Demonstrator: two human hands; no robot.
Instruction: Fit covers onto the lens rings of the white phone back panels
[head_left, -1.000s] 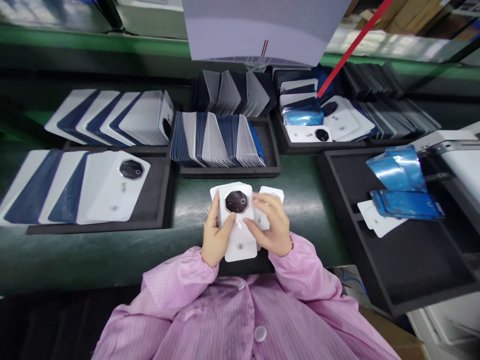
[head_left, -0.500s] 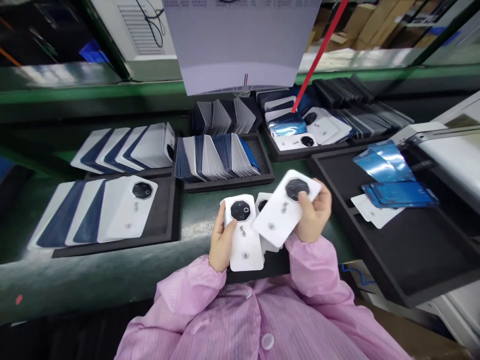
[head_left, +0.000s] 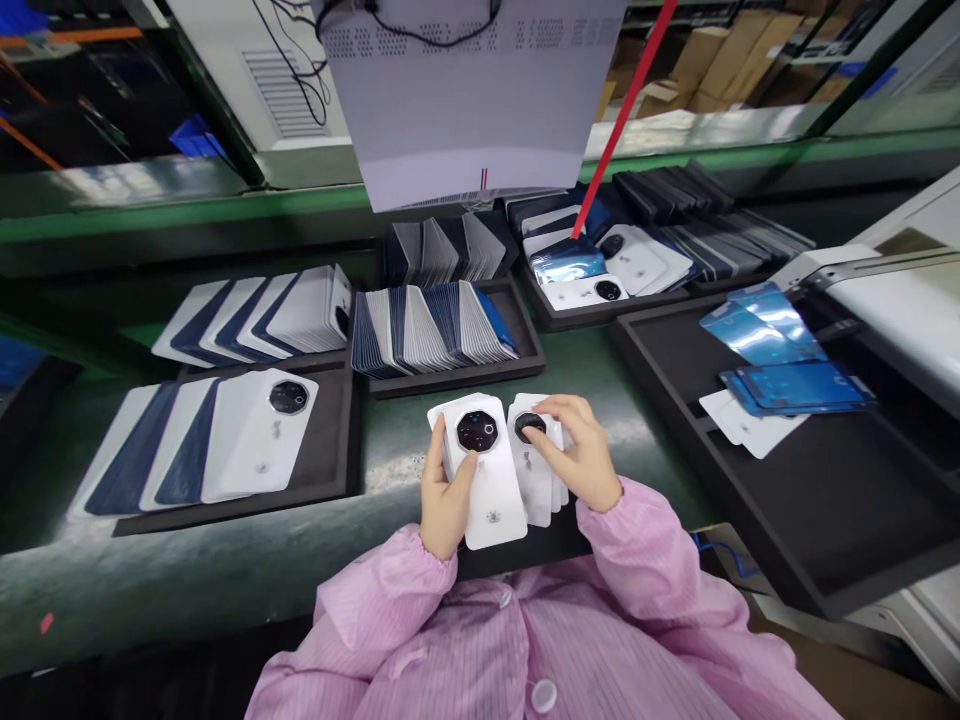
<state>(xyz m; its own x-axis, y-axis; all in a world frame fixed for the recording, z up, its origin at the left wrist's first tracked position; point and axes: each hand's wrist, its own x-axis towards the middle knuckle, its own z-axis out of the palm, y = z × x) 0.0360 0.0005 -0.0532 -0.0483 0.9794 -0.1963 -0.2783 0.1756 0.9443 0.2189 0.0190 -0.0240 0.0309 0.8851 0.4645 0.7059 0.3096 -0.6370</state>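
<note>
Covers [head_left: 491, 485], white, thin, probably light and slick: left hand [head_left: 444, 495] clamps the stack's edges; right hand [head_left: 581, 462], at 3 o'clock, pinches a second stack [head_left: 536, 470].

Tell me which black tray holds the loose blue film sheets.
The large black tray on the right; blue film sheets lie flat there, while the other trays hold rows of phone back covers.

A green tabletop [head_left: 225, 570] carries several black trays. The left tray [head_left: 330, 470] holds fanned white and blue covers. The centre tray [head_left: 525, 350] holds upright stacked covers. The right tray [head_left: 825, 520] holds blue film sheets [head_left: 795, 385]. A red rod [head_left: 622, 110] slants overhead beside a white panel [head_left: 480, 100].
</note>
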